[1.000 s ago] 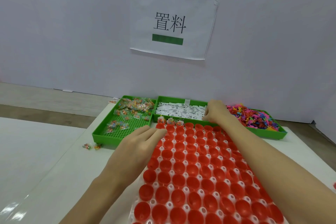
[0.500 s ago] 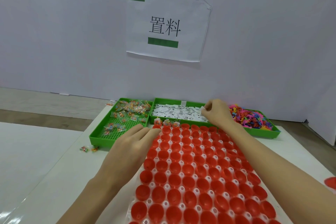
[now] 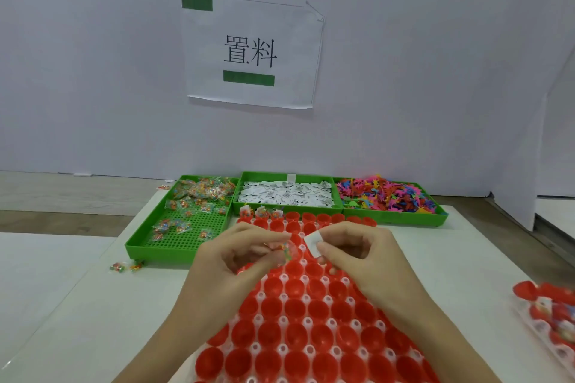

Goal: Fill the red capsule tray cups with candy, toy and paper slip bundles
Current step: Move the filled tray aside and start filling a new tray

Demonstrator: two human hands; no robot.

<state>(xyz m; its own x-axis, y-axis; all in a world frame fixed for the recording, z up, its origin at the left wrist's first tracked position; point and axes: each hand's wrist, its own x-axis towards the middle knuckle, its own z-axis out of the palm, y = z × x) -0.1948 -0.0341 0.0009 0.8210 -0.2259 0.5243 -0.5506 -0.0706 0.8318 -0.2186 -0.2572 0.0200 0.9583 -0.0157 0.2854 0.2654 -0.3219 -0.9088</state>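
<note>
While pinched, paper slip [image 3: 312, 242] tilted upright.

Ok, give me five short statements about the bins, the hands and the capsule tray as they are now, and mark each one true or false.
1. The right hand pinches a white paper slip. True.
2. The paper slips' bin is the leftmost of the three green bins. False: it is the middle one, between the candy bin on the left and the toy bin on the right.
3. The left hand holds a clear candy packet. True.
4. Every cup of the red capsule tray is already filled. False: only the three filled cups at the far left corner hold bundles.
5. Both hands are reaching into the toy bin. False: they are over the capsule tray.
</note>
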